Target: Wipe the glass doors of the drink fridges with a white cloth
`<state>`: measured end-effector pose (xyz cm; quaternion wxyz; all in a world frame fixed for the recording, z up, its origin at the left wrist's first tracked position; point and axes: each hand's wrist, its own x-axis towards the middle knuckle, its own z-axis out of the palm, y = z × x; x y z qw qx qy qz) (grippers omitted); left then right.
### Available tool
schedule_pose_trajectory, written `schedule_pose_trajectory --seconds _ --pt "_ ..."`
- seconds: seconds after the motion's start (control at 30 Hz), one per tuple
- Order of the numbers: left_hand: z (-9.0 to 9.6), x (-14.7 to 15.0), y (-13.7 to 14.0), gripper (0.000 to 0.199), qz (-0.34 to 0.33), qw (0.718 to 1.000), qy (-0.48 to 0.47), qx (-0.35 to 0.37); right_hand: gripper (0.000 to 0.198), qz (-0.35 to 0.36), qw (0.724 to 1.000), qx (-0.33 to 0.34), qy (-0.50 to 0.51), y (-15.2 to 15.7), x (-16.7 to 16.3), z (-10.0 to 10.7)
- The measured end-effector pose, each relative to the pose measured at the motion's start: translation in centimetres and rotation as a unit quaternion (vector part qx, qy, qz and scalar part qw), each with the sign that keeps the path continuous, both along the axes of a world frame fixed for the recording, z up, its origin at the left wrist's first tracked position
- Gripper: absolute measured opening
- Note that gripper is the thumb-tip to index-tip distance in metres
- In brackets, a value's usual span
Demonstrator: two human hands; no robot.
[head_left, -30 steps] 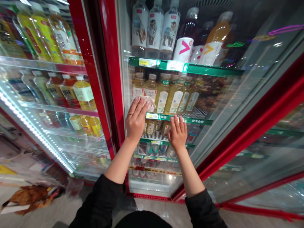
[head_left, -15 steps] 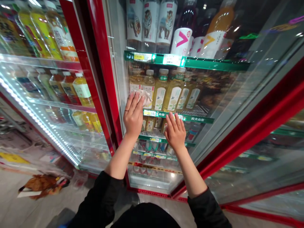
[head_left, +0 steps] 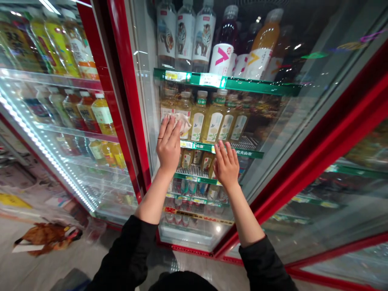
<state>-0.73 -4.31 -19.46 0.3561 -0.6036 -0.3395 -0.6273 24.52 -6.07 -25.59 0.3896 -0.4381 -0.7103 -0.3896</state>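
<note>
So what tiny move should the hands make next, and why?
Probably slide the pale cloth rightward across the glass door: the left hand has it against the glass, and the right hand sits lower, out of the way.

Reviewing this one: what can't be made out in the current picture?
All in the head view:
White cloth: partly hidden by the left hand.
Right hand: its palm faces away, hidden by the back of the hand, so contact with the glass door is unclear.
Tiger bottles: tops cut off by the upper edge.
Lower shelf tags: too small to read.
</note>
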Motion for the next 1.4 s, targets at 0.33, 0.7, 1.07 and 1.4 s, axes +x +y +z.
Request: schedule_pose_trajectory --seconds 0.33,0.7,1.07,1.4 --pt "-1.4 3.6 -0.8 0.077 -0.001 0.992 0.12 -0.033 0.066 0.022 0.999 -0.044 0.019 0.7 -0.2 -0.7" --pt "-3.4 4.0 -1.4 0.074 0.008 0.997 0.075 -0.013 0.062 0.055 0.997 -0.048 -0.021 -1.0 1.8 0.3" --pt "-0.6 4.9 -0.7 0.068 0.031 0.997 0.063 -0.028 0.058 0.009 1.0 0.001 -0.006 0.2 3.3 -0.7" --pt "-0.9 6.7 -1.0 0.08 0.007 0.989 0.148 0.008 0.072 0.034 0.999 0.008 -0.007 0.8 3.2 -1.4"
